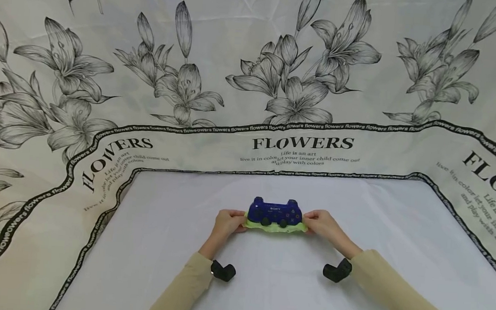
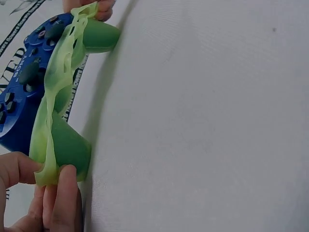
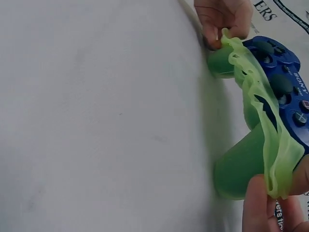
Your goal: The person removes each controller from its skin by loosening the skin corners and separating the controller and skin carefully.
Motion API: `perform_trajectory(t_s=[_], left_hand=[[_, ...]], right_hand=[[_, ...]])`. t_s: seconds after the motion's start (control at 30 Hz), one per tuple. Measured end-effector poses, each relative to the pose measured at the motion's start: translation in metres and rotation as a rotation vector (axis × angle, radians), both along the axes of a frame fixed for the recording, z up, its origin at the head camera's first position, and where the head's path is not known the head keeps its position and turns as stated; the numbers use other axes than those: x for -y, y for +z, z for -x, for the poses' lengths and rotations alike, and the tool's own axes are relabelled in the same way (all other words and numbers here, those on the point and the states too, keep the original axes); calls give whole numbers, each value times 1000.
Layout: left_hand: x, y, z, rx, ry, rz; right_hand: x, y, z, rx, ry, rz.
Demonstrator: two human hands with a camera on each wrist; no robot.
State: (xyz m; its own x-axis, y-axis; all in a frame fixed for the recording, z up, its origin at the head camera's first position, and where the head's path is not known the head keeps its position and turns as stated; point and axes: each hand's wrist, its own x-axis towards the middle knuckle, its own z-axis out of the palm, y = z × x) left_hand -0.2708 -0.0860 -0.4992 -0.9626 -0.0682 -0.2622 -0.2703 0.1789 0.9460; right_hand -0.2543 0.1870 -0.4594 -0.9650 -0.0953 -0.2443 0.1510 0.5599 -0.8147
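A blue Sony game controller stands upright at the far middle of the table, face toward me. A thin light-green silicone cover sheathes both its grips, while the face, thumbsticks and buttons show bare above. The cover's upper edge is bunched and wavy along the controller's lower side. My left hand pinches that edge between thumb and fingers at the left end. At the right end, my right hand pinches the same edge. In the right wrist view, the covered grips are close over the white cloth.
A white cloth covers the table, bordered by a printed band with lettering. Behind hangs fabric with lily drawings. Black wrist devices sit at both beige sleeves.
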Motion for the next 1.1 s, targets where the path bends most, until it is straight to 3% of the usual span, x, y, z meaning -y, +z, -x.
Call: perform_trajectory(t_s=[0.27, 0.47, 0.67, 0.83, 1.1], left_hand=[[1, -4, -4, 14, 4, -31], [-4, -1, -4, -14, 46, -49], [-4, 0, -7, -69, 21, -44], [0, 0, -10, -79, -10, -8], [6, 6, -12, -78, -80, -42]], right_hand=[[-7, 4, -2, 117, 25, 118], [-17, -5, 5, 221, 58, 358], [-23, -7, 10, 315, 78, 542], [-26, -8, 9, 323, 110, 583], [-24, -9, 8, 326, 86, 563]])
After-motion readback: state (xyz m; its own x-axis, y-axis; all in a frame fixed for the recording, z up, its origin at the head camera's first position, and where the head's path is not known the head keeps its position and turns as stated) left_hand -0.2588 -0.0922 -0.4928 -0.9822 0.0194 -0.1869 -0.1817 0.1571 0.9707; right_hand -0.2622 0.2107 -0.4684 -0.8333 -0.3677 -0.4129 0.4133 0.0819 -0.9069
